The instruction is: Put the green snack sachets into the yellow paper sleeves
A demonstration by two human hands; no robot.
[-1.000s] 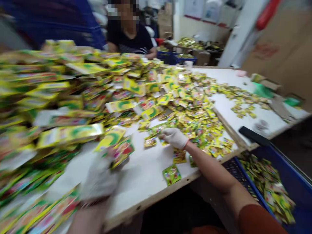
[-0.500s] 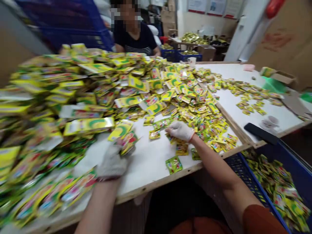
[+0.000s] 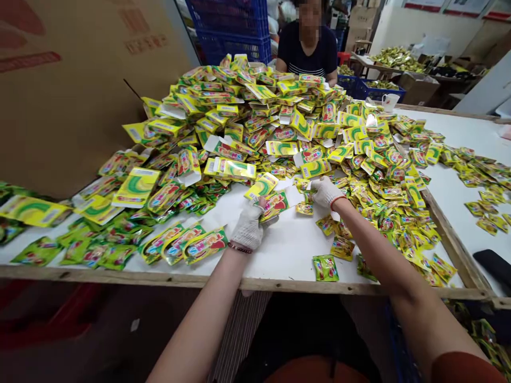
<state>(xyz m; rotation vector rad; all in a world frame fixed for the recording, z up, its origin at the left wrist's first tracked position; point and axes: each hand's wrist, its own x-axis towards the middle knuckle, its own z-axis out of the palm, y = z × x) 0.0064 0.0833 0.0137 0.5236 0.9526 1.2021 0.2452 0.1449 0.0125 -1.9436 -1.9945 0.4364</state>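
My left hand (image 3: pixel 249 226), in a white knit glove, is closed around a small yellow and green carton (image 3: pixel 274 206). The carton's white end flap stands out toward the right. Another yellow carton (image 3: pixel 261 186) lies just behind it. My right hand (image 3: pixel 326 192), gloved too, is closed with fingertips down at the left edge of the loose yellow sachets (image 3: pixel 383 197); whatever is between them is hidden. A small sachet (image 3: pixel 304 208) lies just below those fingers. Left of my left wrist, three cartons (image 3: pixel 205 244) lie in a slanted row. A green sachet (image 3: pixel 325 267) lies near the table edge.
A tall heap of cartons (image 3: pixel 231 117) covers the table's back. Green sachets (image 3: pixel 117 256) lie at left beside a large cardboard box (image 3: pixel 80 96). A wooden strip (image 3: pixel 451 239) divides the white table; a dark phone-like object (image 3: pixel 493 266) lies beyond. A person (image 3: pixel 307 48) sits opposite.
The view has swung left, bringing the large cardboard box into sight. My left hand has brought its carton closer to my right hand, which stays by the loose sachets.
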